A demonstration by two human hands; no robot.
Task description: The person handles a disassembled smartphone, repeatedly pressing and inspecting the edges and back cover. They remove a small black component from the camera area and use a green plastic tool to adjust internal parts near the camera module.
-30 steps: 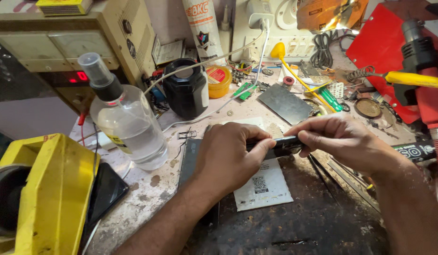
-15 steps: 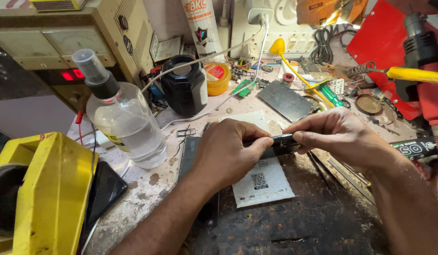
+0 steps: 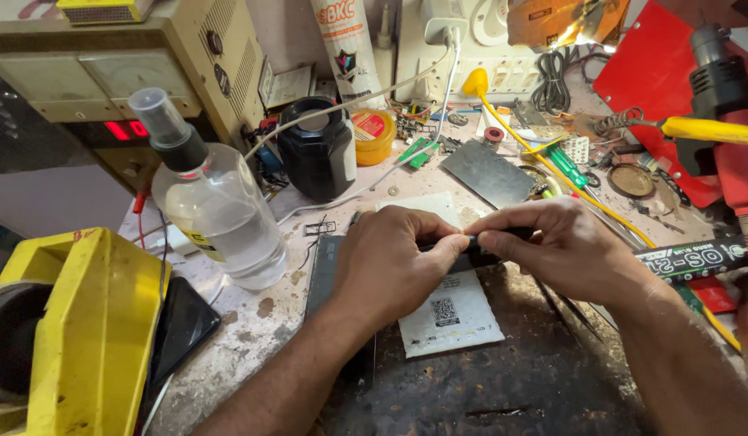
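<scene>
My left hand [image 3: 394, 262] and my right hand [image 3: 551, 246] meet over the middle of the bench. Both grip a slim black device [image 3: 471, 252] between fingertips and thumbs; only a short stretch of it shows between the hands. Under them lies a white flat part with a square printed code [image 3: 451, 315] on a dark mat [image 3: 503, 379]. A dark flat panel [image 3: 321, 270] lies beneath my left wrist.
A clear liquid bottle with a black cap [image 3: 217, 206] stands at left, beside a yellow tool body [image 3: 83, 331]. A black jar [image 3: 317, 153], a small orange tin [image 3: 372, 133], a beige power supply [image 3: 124, 64], screwdrivers [image 3: 568, 165] and a red hot-air tool [image 3: 733, 129] crowd the back and right.
Both hands stay pinched on the black device in nearly the same spot. The view has shifted slightly; nothing else has moved.
</scene>
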